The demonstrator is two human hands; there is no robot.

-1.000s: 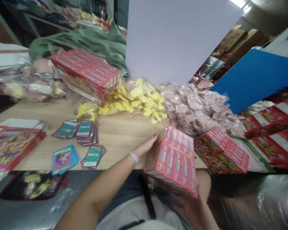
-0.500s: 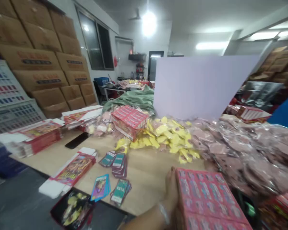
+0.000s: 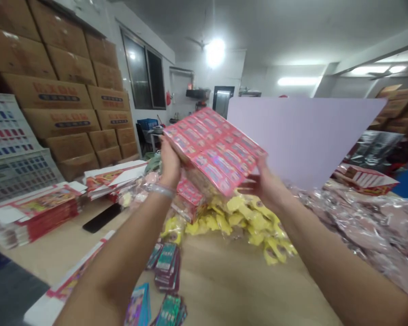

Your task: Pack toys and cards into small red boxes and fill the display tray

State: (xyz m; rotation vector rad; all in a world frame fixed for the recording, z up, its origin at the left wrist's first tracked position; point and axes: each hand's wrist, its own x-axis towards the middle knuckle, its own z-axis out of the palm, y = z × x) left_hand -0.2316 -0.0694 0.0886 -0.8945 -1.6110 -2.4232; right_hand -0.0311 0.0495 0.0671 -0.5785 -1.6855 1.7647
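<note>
Carton raised in both hands, upper centre of the frame. My left hand stands against the near edge of a pink-red printed carton, its fingers pressed together; my right hand bears the far corner, its fingers spread beneath. The carton tilts, well above the wooden table. Below it lie a second red carton, bagged yellow pieces and card packs. Stacked cardboard boxes fill the upper left.
</note>
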